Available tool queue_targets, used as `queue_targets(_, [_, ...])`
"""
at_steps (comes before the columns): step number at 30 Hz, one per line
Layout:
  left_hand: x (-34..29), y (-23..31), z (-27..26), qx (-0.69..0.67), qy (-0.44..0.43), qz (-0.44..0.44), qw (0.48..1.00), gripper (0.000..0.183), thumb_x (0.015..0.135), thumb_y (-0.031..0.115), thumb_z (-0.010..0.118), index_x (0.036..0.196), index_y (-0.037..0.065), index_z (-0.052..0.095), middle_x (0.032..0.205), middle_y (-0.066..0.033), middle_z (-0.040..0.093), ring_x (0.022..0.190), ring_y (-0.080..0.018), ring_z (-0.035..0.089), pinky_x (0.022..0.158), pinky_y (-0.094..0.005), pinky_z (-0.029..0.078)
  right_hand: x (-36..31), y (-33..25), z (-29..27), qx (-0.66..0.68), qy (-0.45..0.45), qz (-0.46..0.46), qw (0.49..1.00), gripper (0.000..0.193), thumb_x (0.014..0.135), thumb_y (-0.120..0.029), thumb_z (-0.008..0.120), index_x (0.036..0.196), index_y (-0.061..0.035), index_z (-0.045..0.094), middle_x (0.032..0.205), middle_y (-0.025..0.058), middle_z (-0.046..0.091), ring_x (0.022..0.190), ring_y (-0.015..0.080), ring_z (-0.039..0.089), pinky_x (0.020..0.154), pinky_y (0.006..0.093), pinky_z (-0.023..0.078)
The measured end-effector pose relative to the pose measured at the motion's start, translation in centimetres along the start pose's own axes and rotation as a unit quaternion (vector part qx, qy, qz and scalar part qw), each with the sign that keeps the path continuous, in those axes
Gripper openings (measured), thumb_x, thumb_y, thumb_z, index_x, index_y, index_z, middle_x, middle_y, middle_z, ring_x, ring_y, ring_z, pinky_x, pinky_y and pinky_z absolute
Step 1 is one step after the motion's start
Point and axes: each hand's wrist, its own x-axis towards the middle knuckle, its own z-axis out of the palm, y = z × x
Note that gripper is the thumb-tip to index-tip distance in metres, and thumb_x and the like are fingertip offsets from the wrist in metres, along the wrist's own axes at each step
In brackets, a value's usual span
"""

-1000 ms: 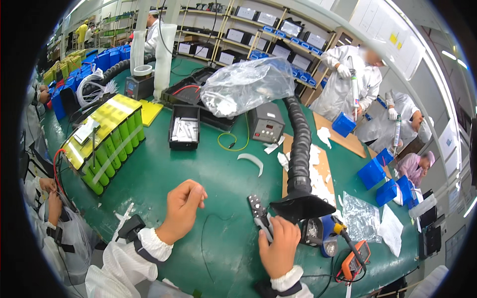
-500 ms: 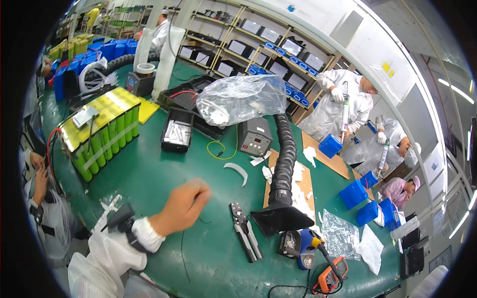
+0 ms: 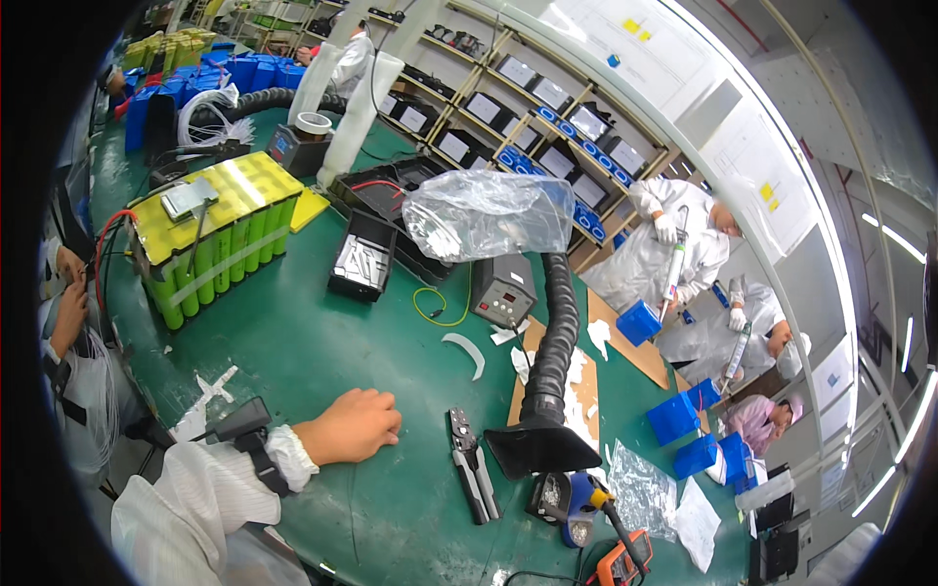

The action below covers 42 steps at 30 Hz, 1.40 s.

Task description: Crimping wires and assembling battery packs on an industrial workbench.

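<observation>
Fingers (image 3: 383,422) curled under (contents unseen), left hand (image 3: 350,427) by crimping pliers (image 3: 473,478), rt hand out of frame

Head camera, looking down and forward over a green bench

Only one view is here, worn on the person's head and tilted down across the green table (image 3: 293,342), its fisheye bending the shelving and table edge toward the rim. It sits close above the left hand (image 3: 354,426), which comes in from the lower left on a white sleeve (image 3: 195,488). Just right of its fingers lie the crimping pliers (image 3: 473,477); beyond those, the black extraction hose (image 3: 553,361). Up and left of the fingers, farther off, stands the green battery pack (image 3: 210,244). Far past the fingertips, at upper right, other workers stand small against the wall.
</observation>
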Motion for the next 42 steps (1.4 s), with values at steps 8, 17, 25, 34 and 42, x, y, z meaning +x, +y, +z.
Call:
queue_targets(8, [1.3, 4.2, -1.6, -0.517, -0.002, -0.024, 0.856, 0.019, 0.094, 0.024, 0.061, 0.093, 0.005, 0.057, 0.089, -0.0055, 0.061, 0.082, -0.0185, 0.057, 0.079, -0.0296, 0.044, -0.3, 12.3, -6.7, -0.093, 0.216, 0.387, 0.892, 0.015, 0.091, -0.004, 0.062, 0.104, 0.0029, 0.064, 0.100, 0.0071, 0.063, 0.080, 0.0116, 0.063, 0.066, 0.0243, 0.049])
queue_targets(17, [-2.1, 5.3, -3.2, -0.749, -0.069, 0.059, 0.657, 0.024, 0.100, 0.026, 0.053, 0.101, 0.003, 0.052, 0.087, -0.0033, 0.056, 0.080, -0.0120, 0.052, 0.077, -0.0279, 0.044, 2.9, 11.7, -3.0, 0.068, 0.085, 0.383, 0.917, 0.019, 0.091, -0.002, 0.062, 0.109, 0.0056, 0.063, 0.117, 0.0115, 0.055, 0.083, 0.0172, 0.064, 0.070, 0.0274, 0.053])
queue_targets(25, [-2.9, 6.1, -4.4, -0.746, -0.046, -0.007, 0.665, 0.010, 0.097, 0.007, 0.056, 0.096, -0.002, 0.057, 0.081, -0.0127, 0.068, 0.075, -0.0160, 0.065, 0.075, -0.0294, 0.050, 4.3, 11.9, -3.8, 0.164, 0.068, 0.450, 0.875, 0.015, 0.094, -0.002, 0.057, 0.102, 0.0087, 0.064, 0.105, 0.0137, 0.061, 0.072, 0.0206, 0.064, 0.062, 0.0294, 0.051])
queue_targets(34, [-3.0, 5.9, -4.5, -0.724, -0.037, -0.001, 0.689, 0.006, 0.095, 0.004, 0.057, 0.095, -0.003, 0.058, 0.079, -0.0122, 0.070, 0.076, -0.0165, 0.067, 0.077, -0.0297, 0.052, 4.1, 12.6, -4.4, 0.259, 0.079, 0.491, 0.828, 0.018, 0.096, -0.007, 0.056, 0.101, 0.0086, 0.064, 0.106, 0.0131, 0.061, 0.071, 0.0211, 0.064, 0.065, 0.0310, 0.051])
queue_targets(42, [-2.7, 5.9, -4.4, -0.717, -0.028, -0.008, 0.696, 0.007, 0.095, 0.003, 0.057, 0.097, -0.003, 0.058, 0.078, -0.0116, 0.070, 0.074, -0.0153, 0.067, 0.074, -0.0300, 0.052, 3.7, 12.9, -3.9, 0.255, 0.098, 0.487, 0.830, 0.018, 0.096, -0.008, 0.057, 0.102, 0.0076, 0.064, 0.106, 0.0128, 0.061, 0.070, 0.0200, 0.063, 0.064, 0.0305, 0.052])
